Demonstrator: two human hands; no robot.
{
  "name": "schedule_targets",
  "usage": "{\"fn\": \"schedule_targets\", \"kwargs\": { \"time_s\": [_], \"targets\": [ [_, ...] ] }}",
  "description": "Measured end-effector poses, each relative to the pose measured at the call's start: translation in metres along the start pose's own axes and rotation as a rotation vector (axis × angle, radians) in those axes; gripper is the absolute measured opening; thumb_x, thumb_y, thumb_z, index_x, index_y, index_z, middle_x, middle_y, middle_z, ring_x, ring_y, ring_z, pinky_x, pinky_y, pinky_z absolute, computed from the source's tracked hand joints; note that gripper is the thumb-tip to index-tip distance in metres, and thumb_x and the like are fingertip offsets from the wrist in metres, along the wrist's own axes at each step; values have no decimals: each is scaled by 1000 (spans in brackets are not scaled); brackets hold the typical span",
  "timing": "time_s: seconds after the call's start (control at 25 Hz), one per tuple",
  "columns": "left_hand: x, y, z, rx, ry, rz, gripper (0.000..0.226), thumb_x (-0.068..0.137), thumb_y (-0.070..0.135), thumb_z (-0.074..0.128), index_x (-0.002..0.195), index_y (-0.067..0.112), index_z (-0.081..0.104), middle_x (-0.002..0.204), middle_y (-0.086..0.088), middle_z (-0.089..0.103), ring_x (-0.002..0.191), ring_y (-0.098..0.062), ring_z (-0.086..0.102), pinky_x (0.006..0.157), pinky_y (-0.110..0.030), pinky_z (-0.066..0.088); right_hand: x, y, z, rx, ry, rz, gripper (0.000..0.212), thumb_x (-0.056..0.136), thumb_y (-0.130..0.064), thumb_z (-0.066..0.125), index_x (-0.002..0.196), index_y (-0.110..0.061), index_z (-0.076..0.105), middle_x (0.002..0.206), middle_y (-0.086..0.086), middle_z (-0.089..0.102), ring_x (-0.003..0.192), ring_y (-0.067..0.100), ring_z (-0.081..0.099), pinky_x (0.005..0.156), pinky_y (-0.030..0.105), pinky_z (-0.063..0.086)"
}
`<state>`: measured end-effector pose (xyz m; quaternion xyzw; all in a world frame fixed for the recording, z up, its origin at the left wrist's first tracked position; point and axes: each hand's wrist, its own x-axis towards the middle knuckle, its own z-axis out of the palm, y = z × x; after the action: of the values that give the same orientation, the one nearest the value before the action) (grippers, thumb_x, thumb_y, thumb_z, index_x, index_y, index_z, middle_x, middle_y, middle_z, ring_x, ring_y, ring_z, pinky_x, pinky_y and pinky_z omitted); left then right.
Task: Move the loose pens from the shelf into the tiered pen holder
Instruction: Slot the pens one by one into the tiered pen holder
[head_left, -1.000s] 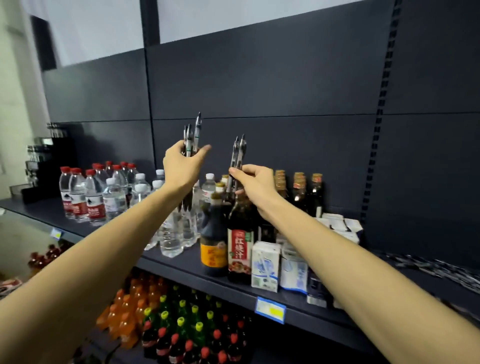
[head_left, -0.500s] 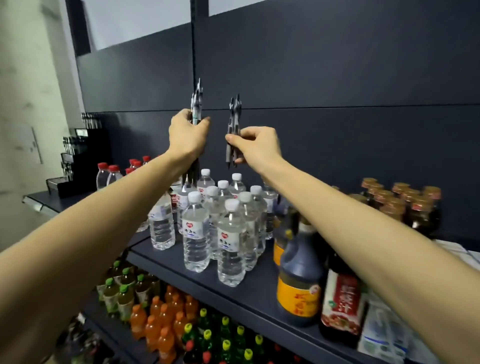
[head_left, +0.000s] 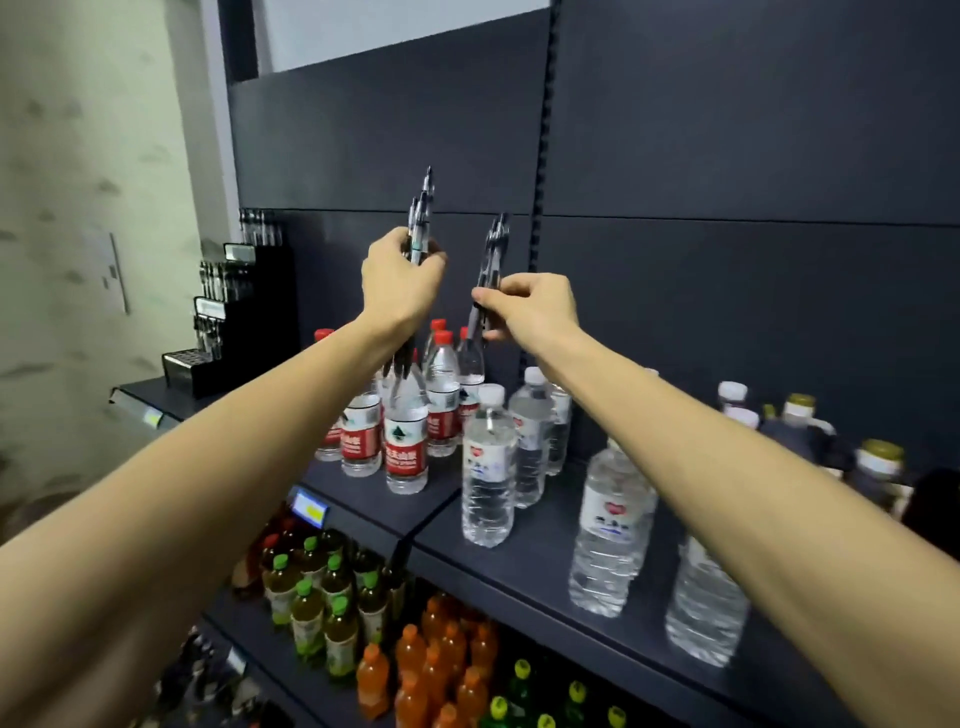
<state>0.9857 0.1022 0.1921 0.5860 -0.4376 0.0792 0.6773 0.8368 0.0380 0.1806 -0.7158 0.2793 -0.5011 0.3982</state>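
My left hand (head_left: 400, 283) grips a bundle of pens (head_left: 422, 218) that stand upright, tips above my fist and lower ends below my wrist. My right hand (head_left: 535, 306) pinches a second, smaller bunch of pens (head_left: 491, 254), tilted slightly left. Both hands are raised above the water bottles, close together. The black tiered pen holder (head_left: 234, 322) stands at the far left end of the shelf, with pens upright in its upper tiers; its lowest tier looks bare. The holder is well to the left of both hands.
Red-capped water bottles (head_left: 405, 436) and white-capped water bottles (head_left: 491, 467) crowd the dark shelf (head_left: 524, 551) below my hands. Dark sauce bottles (head_left: 878, 462) stand at the right. Green and orange drink bottles (head_left: 332, 603) fill the lower shelf. A pale wall (head_left: 93, 208) bounds the left.
The view has swung left along the shelf, bringing the tiered holder closer. Both hands still hold their pens upright and have moved left past the sauce bottles to above the water bottles.
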Motion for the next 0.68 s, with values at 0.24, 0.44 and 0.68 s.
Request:
{"fn": "schedule_targets", "kwargs": {
  "time_s": [0.24,0.44,0.68],
  "targets": [
    [50,-86,-69,93,84,-12,5,87,18,65,85,18,70,77,3,68,68,-14,56,72,-32,49,47,15,84,-77,23,46,25,76,-28,87,71,-7,76,70,12,73,60,19,63,70,41,59],
    [100,-161,-103,179,93,-42,7,83,23,63,76,23,63,66,9,59,63,-13,51,68,-32,45,84,30,153,-20,12,105,18,79,-24,87,72,-12,76,73,7,75,56,18,61,61,32,55],
    [182,-207,-104,138,57,-61,17,83,21,65,68,24,60,61,7,55,59,-15,47,66,-31,44,158,34,216,7,-13,109,20,77,-16,89,74,-8,71,83,11,76,59,20,68,55,27,56]
  ]
}}
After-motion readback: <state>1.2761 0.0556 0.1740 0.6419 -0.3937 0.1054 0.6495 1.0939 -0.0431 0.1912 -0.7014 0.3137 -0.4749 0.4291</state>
